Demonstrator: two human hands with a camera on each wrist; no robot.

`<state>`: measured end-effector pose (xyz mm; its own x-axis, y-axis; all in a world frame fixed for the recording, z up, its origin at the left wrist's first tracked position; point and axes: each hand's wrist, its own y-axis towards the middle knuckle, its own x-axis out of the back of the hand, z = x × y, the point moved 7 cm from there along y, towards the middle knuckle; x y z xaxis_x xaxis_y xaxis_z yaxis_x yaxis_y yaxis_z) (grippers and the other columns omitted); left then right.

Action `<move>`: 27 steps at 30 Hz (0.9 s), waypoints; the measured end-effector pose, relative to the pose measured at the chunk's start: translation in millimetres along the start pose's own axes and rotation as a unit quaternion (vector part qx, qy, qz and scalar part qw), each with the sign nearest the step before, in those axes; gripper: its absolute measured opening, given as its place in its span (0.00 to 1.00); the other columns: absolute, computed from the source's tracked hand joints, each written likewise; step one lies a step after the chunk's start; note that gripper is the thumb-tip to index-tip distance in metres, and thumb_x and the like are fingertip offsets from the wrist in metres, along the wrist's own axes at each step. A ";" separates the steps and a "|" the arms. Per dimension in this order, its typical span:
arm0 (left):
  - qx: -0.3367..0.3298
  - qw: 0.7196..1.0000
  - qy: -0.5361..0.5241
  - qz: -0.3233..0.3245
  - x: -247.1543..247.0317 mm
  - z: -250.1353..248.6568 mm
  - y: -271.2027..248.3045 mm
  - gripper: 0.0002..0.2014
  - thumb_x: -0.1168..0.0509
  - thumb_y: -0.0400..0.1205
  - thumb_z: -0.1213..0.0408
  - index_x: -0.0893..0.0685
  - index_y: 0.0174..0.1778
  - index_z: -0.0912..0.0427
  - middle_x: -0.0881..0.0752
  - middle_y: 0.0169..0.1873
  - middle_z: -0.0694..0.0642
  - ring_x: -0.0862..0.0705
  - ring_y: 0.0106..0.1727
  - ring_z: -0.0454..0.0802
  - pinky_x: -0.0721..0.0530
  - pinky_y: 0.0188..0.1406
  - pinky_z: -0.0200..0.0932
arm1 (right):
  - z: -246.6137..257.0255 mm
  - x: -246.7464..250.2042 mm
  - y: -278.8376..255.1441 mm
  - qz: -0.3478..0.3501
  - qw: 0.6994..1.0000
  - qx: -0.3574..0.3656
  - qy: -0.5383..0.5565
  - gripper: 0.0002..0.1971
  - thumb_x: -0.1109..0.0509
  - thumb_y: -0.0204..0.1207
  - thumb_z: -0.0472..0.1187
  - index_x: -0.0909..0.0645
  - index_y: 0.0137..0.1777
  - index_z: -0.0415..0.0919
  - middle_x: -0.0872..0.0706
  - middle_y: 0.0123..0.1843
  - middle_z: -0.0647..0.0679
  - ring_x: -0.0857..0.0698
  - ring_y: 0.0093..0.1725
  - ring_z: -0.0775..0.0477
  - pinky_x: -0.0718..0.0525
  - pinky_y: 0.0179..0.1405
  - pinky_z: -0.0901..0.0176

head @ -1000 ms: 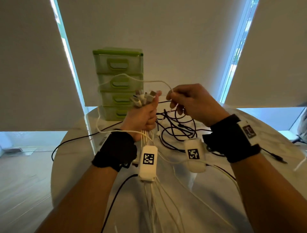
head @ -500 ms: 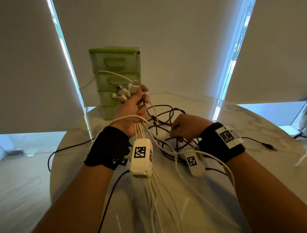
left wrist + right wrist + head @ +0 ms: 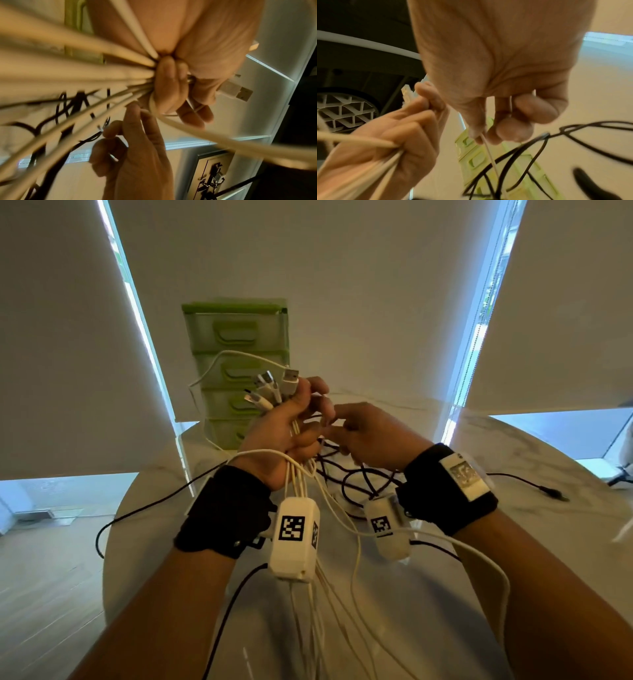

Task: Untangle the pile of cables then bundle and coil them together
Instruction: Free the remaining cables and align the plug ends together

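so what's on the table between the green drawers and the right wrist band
A tangle of black cables lies there, between the drawers and the band, seen in the head view.

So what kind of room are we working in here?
Probably a home or small office room, not a workshop: a round marble-look table, a green plastic drawer unit on it, and roller blinds drawn over tall windows.

Home or office room: round marble table (image 3: 534, 460), green plastic drawer unit (image 3: 236, 344) at 12 o'clock, roller blinds (image 3: 565, 302) over windows, wood floor (image 3: 44, 594).
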<state>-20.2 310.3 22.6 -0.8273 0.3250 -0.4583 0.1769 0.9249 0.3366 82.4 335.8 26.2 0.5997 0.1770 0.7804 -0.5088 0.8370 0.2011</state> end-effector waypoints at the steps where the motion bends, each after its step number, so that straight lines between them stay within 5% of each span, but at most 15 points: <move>1: 0.008 1.000 0.008 -0.001 0.9 1.1 1.0 0.13 0.44 0.80 0.54 0.19 0.51 0.55 0.20 0.30 0.52 0.38 0.13 0.36 0.42 0.09 0.27 | -1.1 9.3 0.3 -0.037 0.999 0.004 0.009 0.08 0.35 0.83 0.46 0.17 0.56 0.47 0.14 0.39 0.49 0.17 0.30 0.56 0.18 0.37 0.60; 4: 0.068 0.995 0.055 -0.047 12.8 15.5 5.7 0.12 0.44 0.85 0.56 0.19 0.59 0.51 0.23 0.30 0.53 0.39 0.13 0.37 0.42 0.09 0.28 | -0.4 29.6 -2.7 -0.107 0.988 0.017 0.109 0.07 0.36 0.83 0.40 0.16 0.51 0.40 0.11 0.43 0.46 0.12 0.33 0.54 0.19 0.32 0.70; 8: 0.151 0.955 0.239 -0.094 23.9 39.7 0.5 0.10 0.42 0.87 0.63 0.18 0.48 0.64 0.25 0.24 0.56 0.40 0.12 0.40 0.43 0.10 0.29 | 15.7 37.9 -8.9 -0.127 0.966 0.069 0.216 0.07 0.36 0.83 0.32 0.17 0.51 0.30 0.13 0.43 0.37 0.14 0.32 0.58 0.20 0.28 0.73; 10: 0.161 0.944 0.273 -0.095 24.0 46.0 -1.6 0.11 0.40 0.86 0.64 0.14 0.44 0.61 0.26 0.23 0.56 0.40 0.14 0.40 0.43 0.11 0.31 | 18.8 47.4 -11.2 -0.150 0.952 0.084 0.252 0.06 0.36 0.83 0.33 0.17 0.50 0.33 0.14 0.43 0.37 0.14 0.33 0.57 0.21 0.26 0.73; 13: 0.158 0.951 0.248 -0.092 24.4 46.0 -0.8 0.15 0.39 0.86 0.65 0.14 0.34 0.53 0.26 0.24 0.56 0.40 0.15 0.40 0.43 0.13 0.31 | 14.0 46.9 -11.2 -0.128 0.963 0.061 0.228 0.05 0.35 0.83 0.37 0.17 0.50 0.40 0.13 0.43 0.40 0.15 0.33 0.54 0.23 0.26 0.73; 17: 0.177 0.954 0.240 -0.037 20.8 49.1 1.0 0.10 0.39 0.85 0.66 0.17 0.39 0.55 0.23 0.26 0.54 0.40 0.16 0.40 0.44 0.13 0.30 | 6.0 39.1 -9.1 -0.149 0.971 0.049 0.179 0.05 0.32 0.81 0.39 0.15 0.50 0.43 0.12 0.40 0.45 0.15 0.32 0.55 0.19 0.30 0.71; 21: 0.211 0.972 0.105 0.015 14.9 50.4 1.5 0.13 0.41 0.82 0.61 0.17 0.58 0.56 0.27 0.21 0.50 0.41 0.12 0.37 0.48 0.09 0.29 | 7.3 53.0 -8.0 -0.207 0.960 0.076 0.172 0.03 0.29 0.78 0.38 0.13 0.47 0.43 0.12 0.38 0.51 0.17 0.31 0.61 0.19 0.32 0.69; 25: 0.185 0.979 0.088 0.016 12.0 41.4 2.8 0.08 0.39 0.77 0.59 0.19 0.46 0.58 0.36 0.13 0.46 0.42 0.11 0.38 0.49 0.10 0.31 | 9.8 53.2 -10.1 -0.192 0.971 0.076 0.121 0.06 0.28 0.78 0.43 0.12 0.52 0.47 0.12 0.41 0.52 0.19 0.29 0.63 0.22 0.30 0.72; 27: 0.171 0.982 0.077 -0.004 15.7 36.0 5.4 0.05 0.40 0.80 0.61 0.22 0.44 0.58 0.37 0.13 0.46 0.42 0.11 0.37 0.51 0.11 0.32 | 10.7 46.9 -11.8 -0.123 0.987 0.055 0.082 0.19 0.29 0.75 0.53 0.18 0.65 0.51 0.12 0.44 0.54 0.16 0.33 0.62 0.22 0.35 0.69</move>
<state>-13.1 327.5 -12.5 -0.8954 0.3090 -0.3207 0.3177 0.9478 0.0260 109.9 328.7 66.7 0.8010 0.0642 0.5952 -0.3940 0.8050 0.4435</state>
